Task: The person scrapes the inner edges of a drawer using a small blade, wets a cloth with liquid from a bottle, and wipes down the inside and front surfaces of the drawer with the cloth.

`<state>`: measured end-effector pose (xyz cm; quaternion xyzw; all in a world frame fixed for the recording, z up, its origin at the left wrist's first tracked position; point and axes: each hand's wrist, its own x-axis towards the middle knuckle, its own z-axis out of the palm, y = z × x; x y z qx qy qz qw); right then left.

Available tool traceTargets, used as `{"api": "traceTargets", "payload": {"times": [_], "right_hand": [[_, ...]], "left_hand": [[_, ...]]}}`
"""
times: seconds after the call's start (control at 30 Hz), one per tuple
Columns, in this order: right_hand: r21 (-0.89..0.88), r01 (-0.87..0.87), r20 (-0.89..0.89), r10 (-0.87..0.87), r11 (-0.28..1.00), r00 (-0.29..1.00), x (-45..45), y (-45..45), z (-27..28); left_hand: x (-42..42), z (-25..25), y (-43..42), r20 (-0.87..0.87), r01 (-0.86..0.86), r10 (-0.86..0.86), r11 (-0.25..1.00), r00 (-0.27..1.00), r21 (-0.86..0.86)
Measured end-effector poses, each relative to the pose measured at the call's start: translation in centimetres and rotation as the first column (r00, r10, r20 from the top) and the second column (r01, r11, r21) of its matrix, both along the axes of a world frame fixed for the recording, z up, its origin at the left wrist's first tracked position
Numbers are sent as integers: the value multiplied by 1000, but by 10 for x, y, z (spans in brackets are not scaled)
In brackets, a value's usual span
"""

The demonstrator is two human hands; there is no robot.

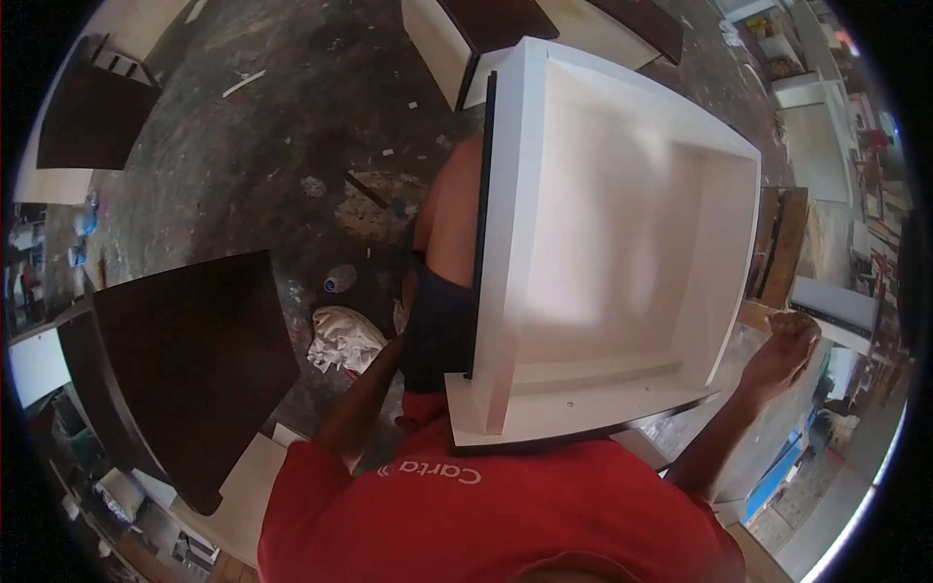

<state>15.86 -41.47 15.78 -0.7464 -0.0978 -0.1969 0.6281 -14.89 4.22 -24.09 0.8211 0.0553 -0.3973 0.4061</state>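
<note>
A white drawer (622, 233) with a dark outer front panel rests across the person's lap, its open inside facing up. A black rail (485, 223) runs along its left side. My right hand (789, 348) is raised off the drawer's right side, near a wooden frame, with fingers curled together; whatever they may hold is too small to make out. My left arm reaches down beside the dark shorts (437, 330), near a crumpled white cloth (345, 340). The fingers of my left hand are hidden behind the leg and drawer.
A dark brown cabinet piece (194, 360) stands at the left, and another (97, 117) at the upper left. White and brown furniture (437, 49) is ahead. A plastic bottle (339, 279) lies on the stained floor (233, 194). Wooden pieces (785, 248) are at the right.
</note>
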Motion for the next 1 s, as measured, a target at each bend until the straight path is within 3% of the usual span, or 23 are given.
{"api": "traceTargets", "payload": {"times": [0.07,0.1,0.13,0.17,0.2,0.23,0.27,0.3,0.37,0.4,0.43,0.47,0.53,0.6,0.63,0.7,0.77,0.8,0.87,0.9,0.93,0.97,1.0], "right_hand": [[-49,-147,41,149,988,988,-9,69,4],[-178,-301,7,307,937,952,-19,97,-1],[-296,-438,-42,447,849,894,-30,125,-5],[-313,-663,-160,650,680,743,-30,165,-3],[-373,-787,-315,731,491,605,-29,215,15],[-363,-873,-614,621,326,487,-28,243,20],[-297,-906,-676,603,301,422,-25,260,7],[-228,-933,-731,584,278,352,-20,270,-12],[-114,-956,-692,668,272,273,-8,279,-24],[-56,-964,-669,707,259,228,-3,283,-30],[159,-905,-750,644,396,150,-2,288,-35],[176,-909,-723,676,379,142,-1,291,-34],[214,-910,-663,737,355,132,0,295,-32],[247,-890,-688,716,384,119,-2,302,-31],[259,-880,-699,706,399,114,-2,304,-30],[315,-844,-696,710,433,104,-5,302,-35],[368,-826,-680,730,427,74,-11,298,-40],[390,-825,-662,747,408,57,-13,296,-41],[392,-837,-653,757,381,39,-12,293,-39],[377,-848,-662,749,372,34,-10,292,-35],[362,-860,-671,741,361,29,-9,291,-32],[261,-885,-647,751,385,136,-8,289,-30],[159,-899,-609,757,408,236,-7,286,-30]], "left_hand": [[-29,36,38,-1,-66,66,994,998,-85],[-41,52,58,-5,-176,177,981,984,-80],[-52,65,78,-2,-302,303,950,953,-73],[-62,76,96,10,-481,483,874,876,-70],[-65,89,111,17,-640,644,762,765,-98],[-67,103,127,32,-770,780,622,625,-141],[-67,102,142,76,-839,854,520,514,-162],[-50,130,142,13,-879,929,355,370,-318],[-4,235,126,-194,-829,977,-36,88,-557],[8,267,120,-107,-793,991,-5,76,-609],[7,263,121,80,-781,996,71,27,-621],[11,265,121,263,-772,964,147,-28,-618],[21,275,115,200,-666,975,83,-101,-741],[36,286,107,494,-665,863,306,-108,-681],[44,288,105,764,-710,642,506,-70,-490],[60,298,99,868,-704,495,603,-41,-377],[74,306,95,938,-688,340,667,-60,-286],[79,311,90,792,-593,607,612,-73,-524],[92,325,79,243,-362,963,185,-120,-914],[95,326,76,482,-409,863,390,-152,-825],[98,330,72,594,-447,792,484,-141,-752],[102,333,68,693,-483,708,565,-133,-669],[106,345,62,695,-507,712,565,-99,-651]]}}
